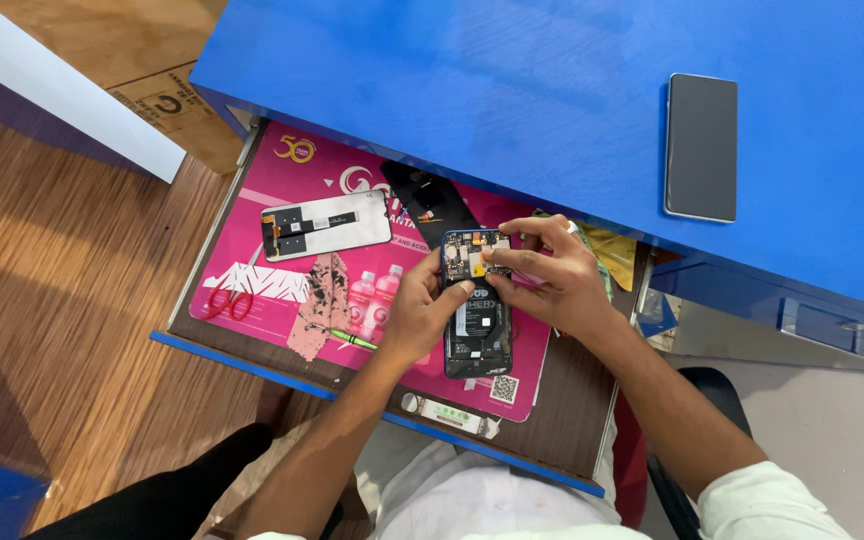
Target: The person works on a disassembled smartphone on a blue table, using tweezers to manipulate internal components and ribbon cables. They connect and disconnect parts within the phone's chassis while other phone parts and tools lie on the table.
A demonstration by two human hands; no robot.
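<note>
An opened phone [476,320] with its back cover off lies over a pull-out drawer; its circuit board and black battery show. My left hand [420,312] grips the phone's left edge. My right hand [550,275] rests on the phone's upper right part, thumb and fingers pinched on a small piece at the circuit board. Beside them on the pink mat [282,310] lies a white phone screen panel [324,225] with a flex cable.
A black back cover [430,205] lies at the mat's top. An intact phone [701,147] lies face up on the blue desk top [512,90]. Red scissors [229,300] and a green-tipped tool [354,340] lie on the mat. The drawer's blue front edge [252,365] is near my lap.
</note>
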